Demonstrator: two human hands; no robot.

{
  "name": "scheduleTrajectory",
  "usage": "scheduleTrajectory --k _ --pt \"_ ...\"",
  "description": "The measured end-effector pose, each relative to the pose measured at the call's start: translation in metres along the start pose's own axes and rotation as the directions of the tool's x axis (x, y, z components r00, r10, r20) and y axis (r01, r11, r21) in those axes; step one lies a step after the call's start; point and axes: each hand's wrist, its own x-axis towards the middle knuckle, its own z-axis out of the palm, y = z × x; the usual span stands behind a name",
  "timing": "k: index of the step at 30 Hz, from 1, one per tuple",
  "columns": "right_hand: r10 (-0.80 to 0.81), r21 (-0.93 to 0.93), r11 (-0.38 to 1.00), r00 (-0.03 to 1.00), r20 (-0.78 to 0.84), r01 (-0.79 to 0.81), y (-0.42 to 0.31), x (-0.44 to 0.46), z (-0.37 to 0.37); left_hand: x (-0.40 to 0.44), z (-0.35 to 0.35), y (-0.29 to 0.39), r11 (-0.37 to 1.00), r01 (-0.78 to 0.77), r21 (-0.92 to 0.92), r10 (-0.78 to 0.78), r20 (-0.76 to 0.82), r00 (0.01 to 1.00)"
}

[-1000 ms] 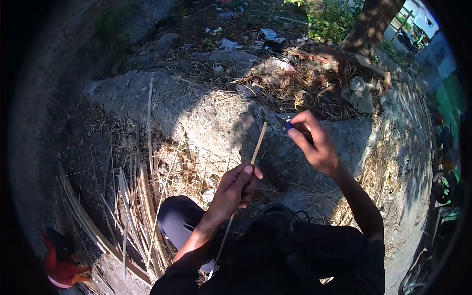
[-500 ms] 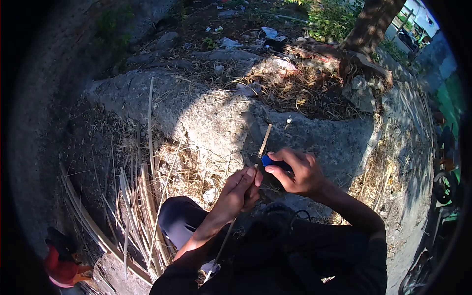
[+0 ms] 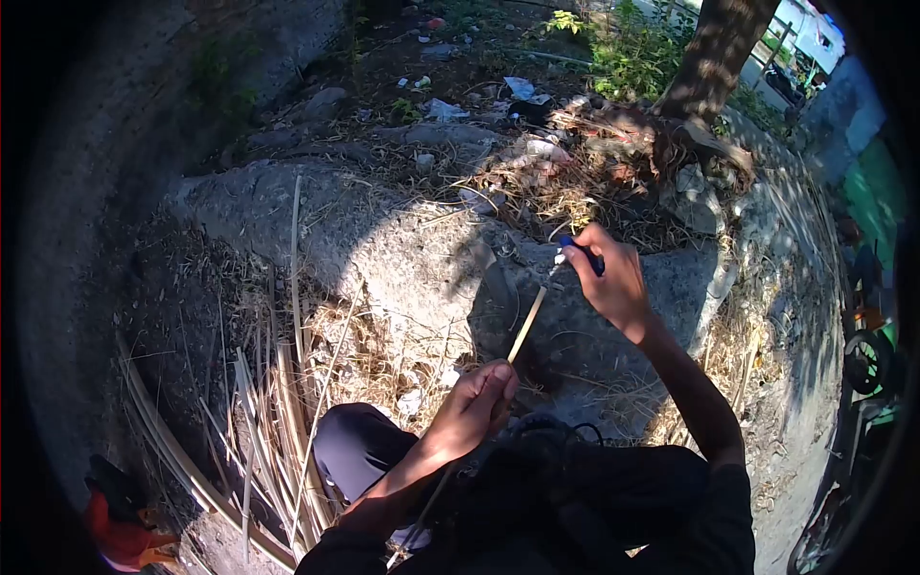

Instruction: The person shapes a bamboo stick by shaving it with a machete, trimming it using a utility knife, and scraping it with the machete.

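My left hand (image 3: 471, 407) is closed around a thin pale bamboo strip (image 3: 528, 324). The strip's upper end sticks out past my thumb toward the rock, and its lower length trails down beside my leg. Up and to the right, my right hand (image 3: 613, 287) grips a blue-handled knife (image 3: 581, 253), held just beyond the strip's tip. Its blade is hard to make out. A thin pale curl (image 3: 556, 230) shows near the knife. More long pale strips (image 3: 278, 422) lie in a loose bundle to the left of my knee.
A long rough stone ledge (image 3: 402, 230) runs across in front of me. Dry grass and litter (image 3: 537, 163) lie on it near a tree trunk (image 3: 721, 62). A red and black object (image 3: 120, 527) is at lower left. A wheel (image 3: 865, 362) shows at the right edge.
My right hand with the knife has moved up and away from my left hand, along the strip and past its tip. My left hand has dropped slightly, still holding the strip.
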Motion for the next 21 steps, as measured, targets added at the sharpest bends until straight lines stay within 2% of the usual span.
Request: scheduleTrajectory --k 1,2,4,5,7,8,10,12,14,16,17,19,20,21 --pt "0.051 -0.204 0.977 0.994 -0.094 -0.069 0.037 0.018 -0.013 -0.003 0.006 0.0 0.985 -0.067 0.158 0.064 0.024 0.998" --pt "0.025 -0.227 0.972 0.985 -0.168 -0.064 0.065 0.026 -0.025 -0.005 0.008 0.0 0.94 -0.135 0.313 0.123 0.057 0.991" --pt "-0.026 -0.11 0.994 0.978 -0.208 0.003 0.082 0.023 -0.029 0.004 -0.002 -0.004 0.938 -0.122 0.325 0.119 0.029 0.993" --pt "-0.027 -0.111 0.994 0.981 -0.193 0.005 0.072 0.021 -0.025 0.007 -0.01 -0.006 0.958 -0.096 0.27 0.098 0.005 0.995" --pt "0.054 0.117 0.992 0.996 -0.068 -0.046 0.048 0.006 -0.012 0.01 -0.023 -0.013 0.981 -0.021 0.195 0.023 -0.009 1.0" --pt "0.109 0.281 0.952 0.992 0.067 -0.124 0.031 0.003 -0.009 0.014 -0.025 -0.014 0.991 -0.027 0.133 0.025 0.015 1.0" --pt "0.279 0.435 0.777 0.868 0.411 -0.456 -0.011 0.002 -0.012 0.014 -0.021 -0.002 0.993 0.053 0.107 -0.053 -0.006 0.999" --pt "0.148 0.499 0.775 0.88 0.452 -0.387 -0.025 -0.006 -0.002 0.012 -0.017 0.007 0.992 0.08 0.097 -0.082 0.012 0.997" --pt "0.121 0.528 0.764 0.886 0.447 -0.371 -0.022 -0.013 0.005 0.008 -0.016 0.013 0.992 0.103 0.077 -0.108 0.056 0.993" --pt "0.166 0.5 0.705 0.802 0.573 -0.503 -0.03 -0.011 -0.001 0.007 -0.018 0.01 0.991 0.105 0.083 -0.11 0.061 0.992" --pt "0.168 0.497 0.704 0.798 0.578 -0.507 -0.031 -0.011 -0.001 0.007 -0.016 0.009 0.995 0.049 0.091 -0.053 0.048 0.997" --pt "0.119 0.487 0.779 0.857 0.502 -0.394 -0.034 -0.011 0.001 0.008 -0.017 0.004 0.997 -0.065 0.048 0.066 -0.023 0.998" --pt "0.108 0.483 0.795 0.869 0.483 -0.367 -0.035 -0.012 0.001 0.01 -0.014 0.003 0.997 -0.062 0.046 0.063 -0.024 0.998" --pt "0.096 0.478 0.81 0.881 0.463 -0.34 -0.037 -0.012 0.001 0.012 -0.01 0.002 0.965 -0.178 0.194 0.203 -0.118 0.972"
